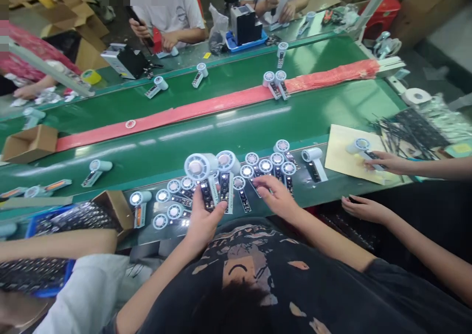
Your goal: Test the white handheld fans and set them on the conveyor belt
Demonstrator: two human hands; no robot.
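Note:
My left hand (206,216) is closed around the handles of two light-blue handheld fans, a left fan (198,167) and a right fan (225,163). Both have round heads, and their open handles show dark circuit boards. My right hand (276,196) has its fingers apart and slightly bent, with fingertips beside a round fan part with a board (250,171); whether they touch it I cannot tell. Several more such round parts with boards lie around both hands, among them one part (239,182) between the hands and a cluster (174,211) to the left.
Beyond the bench edge runs a green conveyor (236,120) with a pink strip (221,100). Another fan (312,157) lies to the right, near a co-worker's hand (387,162) over yellow card (339,152). At left are a cardboard box (114,211) and a blue crate (33,226).

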